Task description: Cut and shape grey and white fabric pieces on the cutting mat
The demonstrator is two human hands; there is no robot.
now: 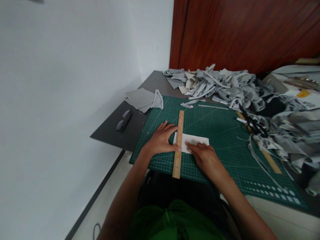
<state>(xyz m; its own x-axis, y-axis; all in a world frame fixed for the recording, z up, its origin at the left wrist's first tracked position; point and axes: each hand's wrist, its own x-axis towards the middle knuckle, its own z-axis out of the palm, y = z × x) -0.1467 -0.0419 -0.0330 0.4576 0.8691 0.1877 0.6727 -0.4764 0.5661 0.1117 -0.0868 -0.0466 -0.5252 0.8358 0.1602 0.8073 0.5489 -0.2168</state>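
A light wooden ruler (178, 156) lies lengthwise over the left part of a small white rectangular piece (197, 139), cloth or paper. Both rest on a green cutting mat (212, 123). My left hand (161, 138) is open at the ruler's left side, fingers stretched, with the thumb and index fingertip against the ruler. To the right of the ruler, my right hand (203, 155) presses the white piece with an outstretched index finger. The other fingers of that hand are partly curled, and no tool shows in it.
Grey cloth scraps (212, 81) heap up at the back and right. Flat grey cloth pieces (141, 98) and glasses (124, 120) lie left on the dark table (112, 131). Black scissors (251, 123) sit by a second wooden ruler (271, 161). A white wall (75, 83) stands left.
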